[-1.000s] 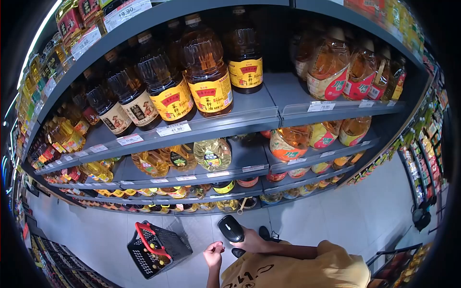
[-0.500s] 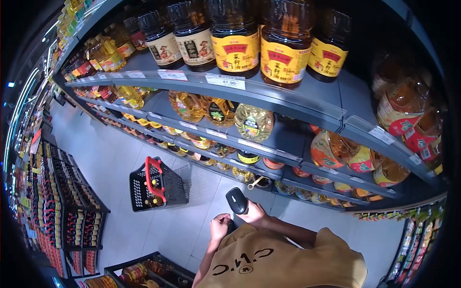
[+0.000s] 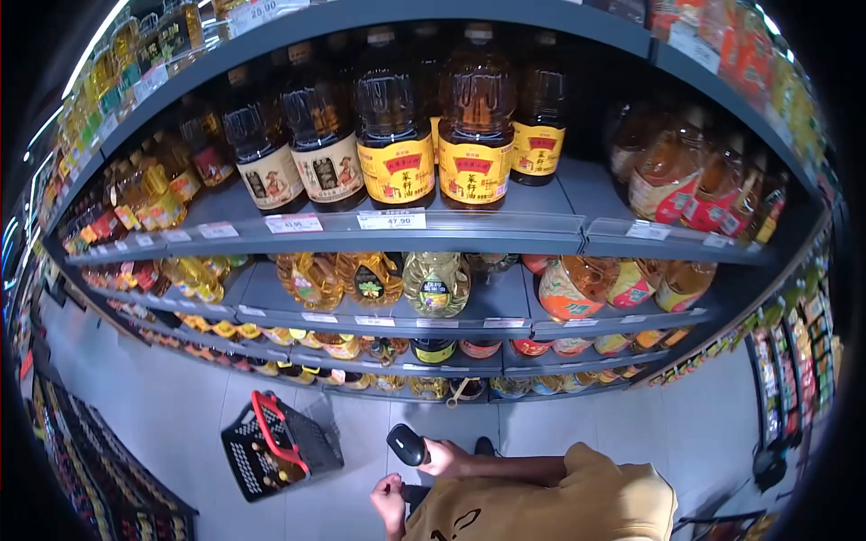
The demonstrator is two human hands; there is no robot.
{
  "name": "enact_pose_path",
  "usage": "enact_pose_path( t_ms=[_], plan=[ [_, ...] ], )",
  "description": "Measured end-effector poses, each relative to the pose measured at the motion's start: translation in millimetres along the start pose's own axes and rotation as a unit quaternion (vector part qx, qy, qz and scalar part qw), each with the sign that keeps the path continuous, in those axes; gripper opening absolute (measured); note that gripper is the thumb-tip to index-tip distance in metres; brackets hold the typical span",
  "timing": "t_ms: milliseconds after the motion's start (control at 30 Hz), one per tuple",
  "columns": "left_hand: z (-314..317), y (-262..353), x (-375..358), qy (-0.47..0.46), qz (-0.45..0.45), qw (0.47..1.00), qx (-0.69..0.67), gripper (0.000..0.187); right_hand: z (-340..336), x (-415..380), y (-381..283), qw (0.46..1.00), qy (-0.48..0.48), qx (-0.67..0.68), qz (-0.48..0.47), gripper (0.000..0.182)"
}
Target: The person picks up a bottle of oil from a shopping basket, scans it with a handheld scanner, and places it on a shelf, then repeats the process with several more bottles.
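My right hand (image 3: 438, 458) is wrapped around the grip of a black handheld barcode scanner (image 3: 408, 444), whose rounded head faces the shelves. Just left of it and lower, my left hand (image 3: 388, 501) is curled closed in front of my body; whatever its fingers hold, if anything, is hidden. A black shopping basket (image 3: 317, 442) with a red handle (image 3: 271, 424) stands on the floor to my left, with a few bottles inside.
Ahead, shelving (image 3: 532, 233) spans the view with large cooking oil bottles (image 3: 476, 167) and price tags (image 3: 392, 219). A ring-ended pale object (image 3: 458, 391) sticks out near the bottom shelf. Dark product racks (image 3: 99, 451) stand at left, more goods (image 3: 785, 361) at right.
My view has tilted up and turned right, so the shelves look level and higher tiers show. The scanner stays in my right hand; my left hand remains curled beside it.
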State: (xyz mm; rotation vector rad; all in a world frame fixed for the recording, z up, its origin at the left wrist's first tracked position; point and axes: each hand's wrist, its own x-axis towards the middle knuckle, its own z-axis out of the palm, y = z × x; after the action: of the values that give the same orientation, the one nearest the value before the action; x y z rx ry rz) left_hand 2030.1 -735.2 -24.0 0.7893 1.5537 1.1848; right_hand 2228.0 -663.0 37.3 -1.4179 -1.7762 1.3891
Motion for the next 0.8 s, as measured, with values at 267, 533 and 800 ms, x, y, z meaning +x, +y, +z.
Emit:
enact_pose_path(
  t_ms=[267, 533, 800],
  plan=[
    [-123.2, -15.7, 36.3, 0.023, 0.092, 0.988, 0.119, 0.014, 82.7, 15.8, -51.9, 0.997, 0.055, -0.047, 0.041, 0.055],
    [-153.2, 69.7, 71.9, 0.105, 0.105, 0.978, 0.147, 0.021, 120.7, 36.0, -71.3, 0.994, 0.087, -0.042, 0.05, 0.038],
    [-170.3, 57.6, 128.9, 0.229, 0.232, 0.909, 0.26, 0.052, 130.4, 68.1, -87.2, 0.992, 0.071, -0.1, 0.003, 0.04]
  ],
)
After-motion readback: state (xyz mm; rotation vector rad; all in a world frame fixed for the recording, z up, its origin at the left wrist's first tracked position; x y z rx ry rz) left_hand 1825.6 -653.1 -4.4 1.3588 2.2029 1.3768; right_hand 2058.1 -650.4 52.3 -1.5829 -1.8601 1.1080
